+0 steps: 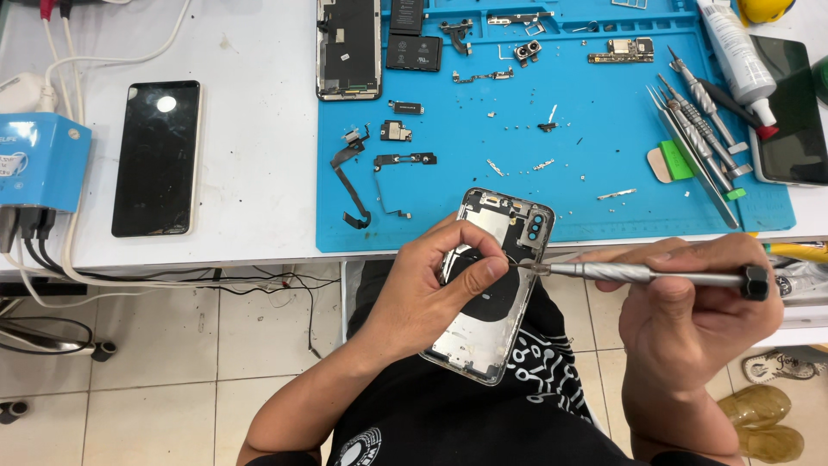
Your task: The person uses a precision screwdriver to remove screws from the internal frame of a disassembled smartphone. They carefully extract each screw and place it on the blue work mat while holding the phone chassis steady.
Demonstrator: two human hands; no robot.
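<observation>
the left hand [431,289] is closed around an opened phone housing [496,289], gripping it by its side with the thumb pressed over the dark round coil inside; the housing is held in the air over the person's lap, just off the near edge of the bench [250,173], its top corner overlapping the blue work mat [604,129]. the right hand [690,319] is clamped on a slim metal screwdriver [647,274], held nearly level with its tip touching the housing right beside the left thumb. the likely trouble is a slip: the tip sits so close to the thumb that a skid could jab it or scratch the coil, and any screw freed here would probably fall to the tiled floor [155,371] rather than onto the mat. room is tight ahead, where loose small parts, a flex cable [349,185] and a row of tools [699,129] crowd the mat; a dark phone [158,157] lies well apart to the left.
</observation>
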